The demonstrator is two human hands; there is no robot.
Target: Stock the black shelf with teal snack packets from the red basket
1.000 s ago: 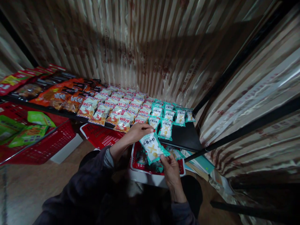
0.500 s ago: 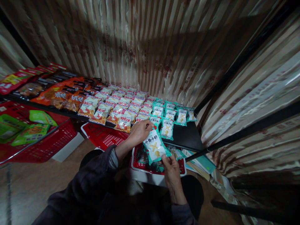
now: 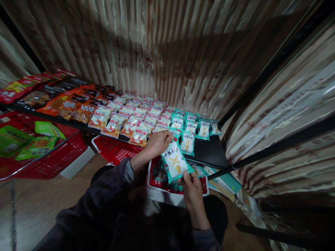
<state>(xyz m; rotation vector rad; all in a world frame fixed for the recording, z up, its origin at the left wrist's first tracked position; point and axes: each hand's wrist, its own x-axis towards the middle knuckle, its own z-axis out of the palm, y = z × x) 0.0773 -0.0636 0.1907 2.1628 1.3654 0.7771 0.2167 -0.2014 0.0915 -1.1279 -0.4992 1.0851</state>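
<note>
A teal-and-white snack packet (image 3: 175,162) is held between both my hands, just in front of the black shelf (image 3: 209,151). My left hand (image 3: 158,142) pinches its top edge near the shelf's front. My right hand (image 3: 192,190) grips its bottom corner from below. Rows of matching teal packets (image 3: 195,129) lie on the shelf right behind it. Under the packet a red basket (image 3: 157,174) holds more of them.
Red-and-white snack bags (image 3: 131,118) and orange bags (image 3: 70,106) fill the shelf to the left. A red basket with green packets (image 3: 39,146) stands at the far left, another red basket (image 3: 115,150) under the shelf. Striped curtains hang behind and to the right.
Both hands have carried the teal packet slightly up and right, closer to the shelf's front edge. The view has shifted a little to the right.
</note>
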